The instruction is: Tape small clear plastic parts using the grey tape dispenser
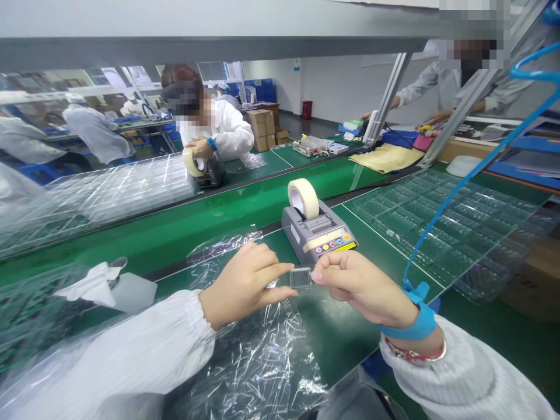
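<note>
A small, clear rectangular panel with a thin frame [300, 278] is held up between my two hands. My left hand [254, 277] pinches its left side between thumb and finger. On the panel's right edge, the thumb and finger of my right hand [343, 280] are closed. Just behind the hands stands a grey tape dispenser [301, 236] with a roll of cream tape [304, 198] on top. Crinkled clear plastic film [262, 361] lies beneath my left hand. A blue wrist strap [411, 321] with a coiled cord circles my right wrist.
Clear plastic trays [455, 216] lie at the right, and more trays [39, 315] at the left. White paper wipes [94, 283] rest on the left. Beyond the green conveyor belt [153, 227], a co-worker [223, 125] handles another tape roll. The blue cord [455, 195] hangs at right.
</note>
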`<action>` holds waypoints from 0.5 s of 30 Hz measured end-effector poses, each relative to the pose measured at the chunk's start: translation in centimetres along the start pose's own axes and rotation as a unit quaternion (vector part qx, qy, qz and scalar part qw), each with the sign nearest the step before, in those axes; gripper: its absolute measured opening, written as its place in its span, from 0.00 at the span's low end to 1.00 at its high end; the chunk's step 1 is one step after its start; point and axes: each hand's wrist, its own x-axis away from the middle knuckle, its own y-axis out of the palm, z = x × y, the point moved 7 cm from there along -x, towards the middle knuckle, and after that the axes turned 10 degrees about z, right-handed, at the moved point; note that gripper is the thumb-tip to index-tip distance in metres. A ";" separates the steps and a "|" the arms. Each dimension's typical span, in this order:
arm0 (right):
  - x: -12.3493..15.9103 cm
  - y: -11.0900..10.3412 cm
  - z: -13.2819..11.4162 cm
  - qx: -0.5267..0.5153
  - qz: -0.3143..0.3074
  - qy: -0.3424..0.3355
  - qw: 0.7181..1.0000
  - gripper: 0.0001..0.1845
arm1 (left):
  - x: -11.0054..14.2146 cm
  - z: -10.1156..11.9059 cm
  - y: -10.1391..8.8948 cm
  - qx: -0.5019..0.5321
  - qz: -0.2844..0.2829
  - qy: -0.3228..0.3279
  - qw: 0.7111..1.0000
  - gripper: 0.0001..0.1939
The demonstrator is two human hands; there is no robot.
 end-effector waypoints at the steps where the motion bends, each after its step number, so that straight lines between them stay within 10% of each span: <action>1: -0.1 0.1 0.0 0.007 0.005 -0.005 1.000 0.10 | 0.0 0.0 -0.1 0.000 0.002 0.001 1.000 0.18; 15: -0.4 0.1 0.0 0.062 0.036 -0.040 0.997 0.12 | -0.1 0.1 -0.5 0.002 0.002 0.003 1.000 0.18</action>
